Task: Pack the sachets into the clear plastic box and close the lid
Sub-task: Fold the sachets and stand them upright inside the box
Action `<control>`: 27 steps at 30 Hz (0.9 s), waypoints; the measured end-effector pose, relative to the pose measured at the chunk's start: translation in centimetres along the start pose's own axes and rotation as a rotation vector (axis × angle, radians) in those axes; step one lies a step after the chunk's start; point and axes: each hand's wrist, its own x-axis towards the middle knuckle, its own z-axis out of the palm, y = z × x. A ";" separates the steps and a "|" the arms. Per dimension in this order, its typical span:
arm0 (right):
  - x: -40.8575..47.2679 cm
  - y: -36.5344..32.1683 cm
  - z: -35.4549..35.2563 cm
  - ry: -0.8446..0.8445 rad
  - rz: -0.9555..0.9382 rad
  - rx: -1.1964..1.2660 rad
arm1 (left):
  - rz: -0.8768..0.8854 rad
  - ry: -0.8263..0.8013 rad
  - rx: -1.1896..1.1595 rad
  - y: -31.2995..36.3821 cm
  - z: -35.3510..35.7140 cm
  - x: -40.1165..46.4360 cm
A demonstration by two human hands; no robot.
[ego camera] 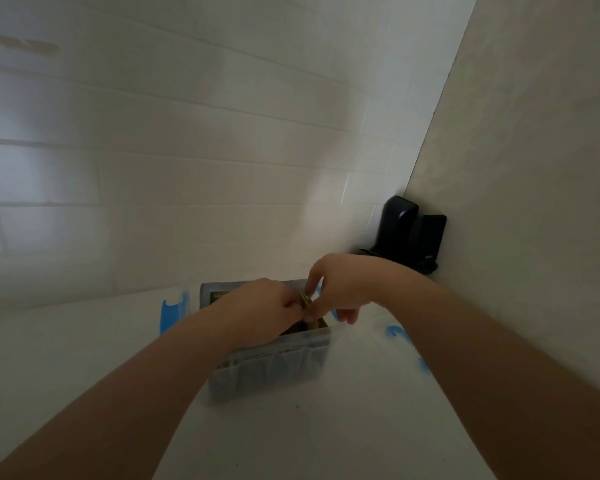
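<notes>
A clear plastic box (274,365) stands open on the white table, low in the middle of the head view. Brown and green sachets (314,326) show inside it, under my hands. My left hand (260,308) hovers over the box with its fingers curled on a small stack of sachets (305,298). My right hand (340,287) meets it from the right and pinches the same stack between thumb and fingers. The box's lid (210,293) stands up behind the box, partly hidden by my left hand.
Blue tape marks lie on the table: one left of the box (174,311), one to its right (399,332). A black device (409,233) stands in the corner where the tiled wall meets the plain right wall.
</notes>
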 end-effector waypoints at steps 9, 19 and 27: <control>1.6 -0.6 2.3 0.170 0.007 -0.280 | 0.034 0.062 -0.030 -0.3 0.4 -0.1; 1.5 0.1 3.6 0.352 -0.016 -0.298 | 0.068 -0.045 -0.011 -0.4 0.7 0.4; -3.2 7.4 3.1 0.630 -0.122 0.488 | 0.342 0.593 0.119 1.3 -1.9 -2.7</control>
